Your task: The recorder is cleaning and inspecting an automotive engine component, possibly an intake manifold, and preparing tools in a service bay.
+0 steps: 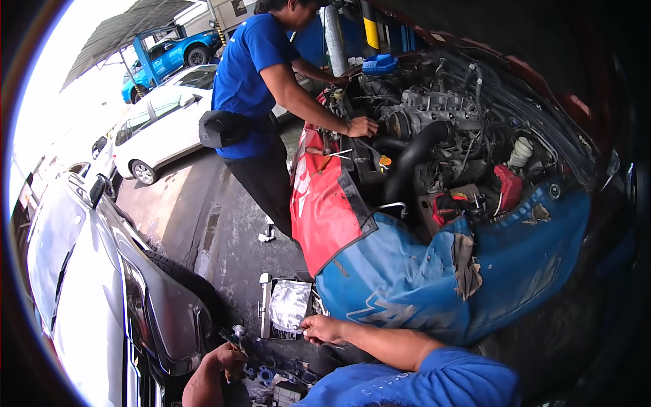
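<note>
**Hands Low at the Parts on the Floor**

Nearest the lens, a blue sleeve [434,380] is filling the lower edge, and the person's right hand [320,329] is reaching leftward from it, fingers pinching at something small just below a clear plastic bag [289,305] lying in a shallow metal tray [265,306]; what is pinched is too small to tell; the left hand [218,366] is curling around a dark metal part [239,337] beside a cluster of blue-grey components [268,373] on the concrete; whether that grip is fully closed cannot be told. Both hands are working apart, with the part and components lying between them; the tray's long axis is running away from the person, toward the car, and the right hand is sitting nearer to it than the left.

Beyond, a blue fender cover [475,271] and a red fender cover [325,203] are draping the open engine bay [441,129]; a co-worker in a blue shirt [247,74] is leaning in, one hand [363,126] resting on the engine; a grey car [88,271] is standing at left.
</note>
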A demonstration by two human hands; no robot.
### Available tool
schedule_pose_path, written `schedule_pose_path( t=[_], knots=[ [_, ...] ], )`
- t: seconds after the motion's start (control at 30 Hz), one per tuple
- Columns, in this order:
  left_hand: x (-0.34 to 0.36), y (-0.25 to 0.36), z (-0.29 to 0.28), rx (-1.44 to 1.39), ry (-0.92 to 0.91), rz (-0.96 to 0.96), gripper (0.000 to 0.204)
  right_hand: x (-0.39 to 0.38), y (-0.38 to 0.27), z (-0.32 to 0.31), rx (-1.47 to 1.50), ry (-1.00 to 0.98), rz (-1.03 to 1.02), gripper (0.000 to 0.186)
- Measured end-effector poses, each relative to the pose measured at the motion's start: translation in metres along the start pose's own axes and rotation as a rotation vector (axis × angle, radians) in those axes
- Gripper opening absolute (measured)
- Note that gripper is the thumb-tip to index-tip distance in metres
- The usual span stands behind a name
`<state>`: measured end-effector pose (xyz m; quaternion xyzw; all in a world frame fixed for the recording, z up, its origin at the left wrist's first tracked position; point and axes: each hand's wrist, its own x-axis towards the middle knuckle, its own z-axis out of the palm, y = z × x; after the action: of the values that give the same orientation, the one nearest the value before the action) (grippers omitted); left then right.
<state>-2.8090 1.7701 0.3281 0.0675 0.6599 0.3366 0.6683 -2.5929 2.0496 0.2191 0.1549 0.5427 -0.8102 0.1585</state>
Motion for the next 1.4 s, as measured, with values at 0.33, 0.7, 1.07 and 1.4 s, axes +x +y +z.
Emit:
schedule_pose_path(
  t=[0.33, 0.7, 1.07, 1.4],
  knots=[
    [-0.115, 0.09, 0.171, 0.11, 0.553, 0.651, 0.03, -0.002, 0.002, -0.012, -0.131, 0.022, -0.064, 0.034],
    [-0.023, -0.084, -0.023, 0.158, 0.255, 0.073, 0.02, 0.01, 0.003, 0.026, -0.29, -0.177, 0.038, 0.041],
    [-0.119, -0.18, 0.062, -0.048, 0.764, 0.324, 0.024, 0.029, 0.019, 0.062, -0.241, -0.28, 0.193, 0.036],
    [-0.167, -0.427, 0.228, -1.262, 1.126, 0.662, 0.046, 0.075, 0.033, 0.195, -0.533, -0.453, 0.233, 0.042]
  ],
)
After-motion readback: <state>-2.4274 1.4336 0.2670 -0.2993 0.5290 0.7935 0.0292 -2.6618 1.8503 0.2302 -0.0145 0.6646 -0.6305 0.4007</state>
